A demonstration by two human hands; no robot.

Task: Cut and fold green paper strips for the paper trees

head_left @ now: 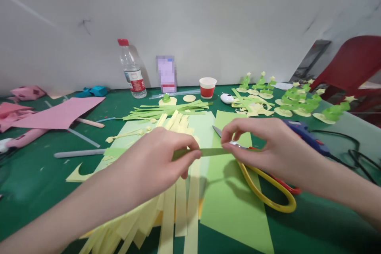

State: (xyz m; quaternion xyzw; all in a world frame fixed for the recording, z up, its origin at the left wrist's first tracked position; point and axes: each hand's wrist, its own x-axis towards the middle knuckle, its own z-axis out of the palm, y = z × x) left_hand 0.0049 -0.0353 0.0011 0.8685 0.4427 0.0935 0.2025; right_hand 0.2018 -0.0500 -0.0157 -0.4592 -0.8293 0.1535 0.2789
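Both my hands hold one narrow green paper strip point(213, 152) stretched level between them, above the table. My left hand point(162, 158) pinches its left end with thumb and fingers closed. My right hand point(262, 143) pinches the right end. Under my right hand lie scissors point(268, 190) with yellow and red handles, blade tip pointing up-left, on a green paper sheet point(232, 206). Several pale yellow paper strips point(175, 206) fan out below my left hand.
On the green table point(35, 182): a pile of green strips point(166, 110), pink paper point(59, 113), glue sticks point(79, 153), a water bottle point(132, 69), a red cup point(207, 87), small paper trees point(300, 101) on discs, a blue glue gun point(306, 137) with black cable. A red chair point(351, 67) stands right.
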